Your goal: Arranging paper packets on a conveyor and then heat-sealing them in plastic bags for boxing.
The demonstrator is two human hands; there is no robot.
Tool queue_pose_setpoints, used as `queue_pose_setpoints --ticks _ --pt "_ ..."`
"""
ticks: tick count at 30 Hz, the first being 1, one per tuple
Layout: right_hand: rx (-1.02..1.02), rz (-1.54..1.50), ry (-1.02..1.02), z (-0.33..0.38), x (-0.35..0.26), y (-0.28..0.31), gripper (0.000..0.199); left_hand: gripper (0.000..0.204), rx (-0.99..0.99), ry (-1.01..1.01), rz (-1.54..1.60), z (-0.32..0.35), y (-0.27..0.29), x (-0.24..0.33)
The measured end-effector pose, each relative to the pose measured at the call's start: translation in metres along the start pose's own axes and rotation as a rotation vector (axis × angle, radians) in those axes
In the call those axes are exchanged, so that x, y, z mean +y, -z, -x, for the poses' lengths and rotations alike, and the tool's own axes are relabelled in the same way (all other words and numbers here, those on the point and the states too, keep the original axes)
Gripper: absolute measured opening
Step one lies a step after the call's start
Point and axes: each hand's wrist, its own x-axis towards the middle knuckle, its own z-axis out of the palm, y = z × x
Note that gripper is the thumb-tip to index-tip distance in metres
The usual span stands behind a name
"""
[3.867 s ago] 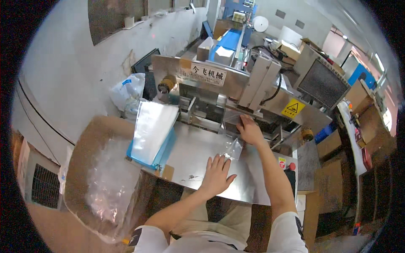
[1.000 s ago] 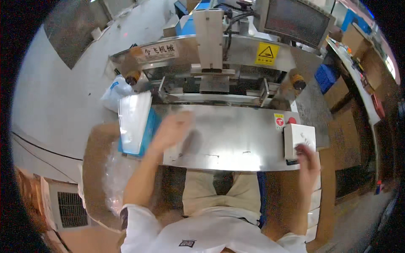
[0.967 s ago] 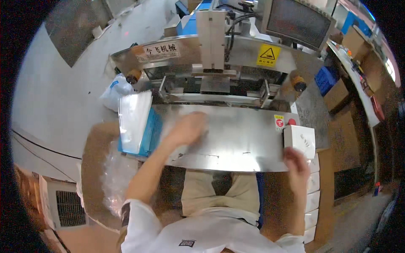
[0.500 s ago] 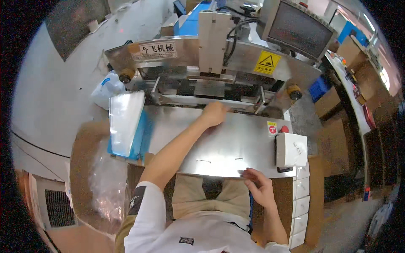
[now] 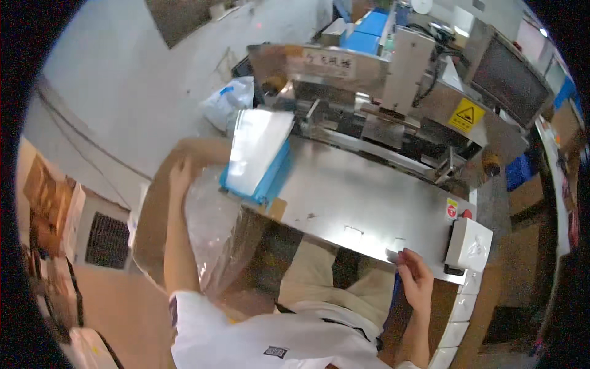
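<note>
My left hand (image 5: 180, 176) is off to the left, over the cardboard box (image 5: 161, 203) lined with a clear plastic bag (image 5: 215, 209). Its fingers are blurred, so whether it grips anything is unclear. At the front edge of the steel worktable (image 5: 344, 190), my right hand (image 5: 416, 273) has its fingers curled together, with the fingertips beside a small dark piece I cannot make out. A stack of white sheets or flat bags (image 5: 258, 150) rests on a blue holder (image 5: 261, 184) at the table's left end.
Behind the table stands a press-like machine (image 5: 407, 71) with a metal bar. A yellow warning sign (image 5: 467, 115) and a screen (image 5: 511, 77) are to its right. A white box (image 5: 470, 245) sits by a red button (image 5: 467, 214); more white boxes (image 5: 458, 313) are lined up below.
My left hand has gone from the middle of the worktable, near the machine, to the lined box at left. The view has swung left; my right hand stays at the table edge.
</note>
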Motion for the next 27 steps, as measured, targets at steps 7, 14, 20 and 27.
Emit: queue_pose_setpoints --ticks 7,14,20,27 --pt "-0.018 0.114 0.068 0.001 -0.036 -0.018 0.037 0.047 0.084 -0.259 0.059 -0.027 -0.102 0.108" --pt "0.022 0.048 0.054 0.015 -0.025 -0.001 0.038 0.024 0.234 -0.334 -0.152 0.002 -0.075 0.159" --pt "0.289 0.398 0.438 -0.037 -0.099 -0.023 0.062 0.023 -0.163 -0.776 0.18 0.139 -0.063 0.259" --pt "-0.165 0.189 0.271 -0.072 -0.124 -0.021 0.02 0.018 -0.87 -0.772 0.461 0.246 -0.059 0.299"
